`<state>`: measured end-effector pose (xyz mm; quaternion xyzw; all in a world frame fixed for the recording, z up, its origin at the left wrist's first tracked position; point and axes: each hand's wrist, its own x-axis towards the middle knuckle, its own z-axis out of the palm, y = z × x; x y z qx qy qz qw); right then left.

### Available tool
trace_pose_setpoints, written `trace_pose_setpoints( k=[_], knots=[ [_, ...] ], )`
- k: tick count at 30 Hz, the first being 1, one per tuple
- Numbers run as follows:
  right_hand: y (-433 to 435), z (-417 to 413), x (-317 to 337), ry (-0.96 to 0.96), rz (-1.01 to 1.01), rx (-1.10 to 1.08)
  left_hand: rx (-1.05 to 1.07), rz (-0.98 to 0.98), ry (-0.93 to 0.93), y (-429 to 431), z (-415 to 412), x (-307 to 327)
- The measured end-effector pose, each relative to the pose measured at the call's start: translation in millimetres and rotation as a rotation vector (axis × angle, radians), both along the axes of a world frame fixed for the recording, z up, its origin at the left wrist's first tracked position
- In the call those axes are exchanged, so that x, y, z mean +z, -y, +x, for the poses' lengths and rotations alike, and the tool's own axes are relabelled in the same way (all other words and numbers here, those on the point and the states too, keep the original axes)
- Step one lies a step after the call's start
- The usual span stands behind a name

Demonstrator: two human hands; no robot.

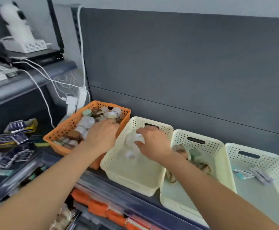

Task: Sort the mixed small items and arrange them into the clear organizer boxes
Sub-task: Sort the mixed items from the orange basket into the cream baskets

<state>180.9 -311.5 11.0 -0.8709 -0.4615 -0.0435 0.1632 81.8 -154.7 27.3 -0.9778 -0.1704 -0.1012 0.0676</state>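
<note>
An orange perforated basket (64, 128) on the shelf holds several mixed small items: white round tubs, brown and green packets. My left hand (100, 136) reaches into it with fingers curled down among the items; what it grasps is hidden. Right of it stands a cream basket (132, 178) with white translucent tubs inside. My right hand (153, 143) hovers in this basket and pinches a white tub (139, 137). A second cream basket (200, 143) holds brown and green packets. A third cream basket (251, 156) holds small purple and teal packets.
The dark shelf back panel (185, 63) rises behind the baskets. At left, white cables (41, 83) and a charger hang by a shelf with battery packs (16, 128). Below the front edge lie orange packages (99, 208).
</note>
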Motion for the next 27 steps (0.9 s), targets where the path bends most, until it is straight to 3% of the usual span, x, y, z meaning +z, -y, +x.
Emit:
trace_pose_setpoints(
  k=[5,9,15,19,24,27],
  knots=[
    [-70,-35,-1,0.018,-0.007,0.104,0.031,-0.001,-0.092,-71,-39,-2],
    [-130,-56,-6,-0.011,-0.090,0.147,0.070,-0.115,-0.227,-131,-60,-13],
    [-177,-67,-17,-0.012,-0.506,0.041,-0.025,-0.339,-0.368,-180,-63,-27],
    [-186,-66,-19,-0.042,-0.604,0.023,-0.097,-0.410,-0.460,-192,-54,-32],
    [-182,-62,-21,-0.145,-0.536,0.046,-0.085,-0.352,-0.220,-185,-40,-44],
    [-178,-56,-16,-0.209,-0.440,0.018,-0.149,-0.356,-0.247,-176,-28,-54]
  ],
)
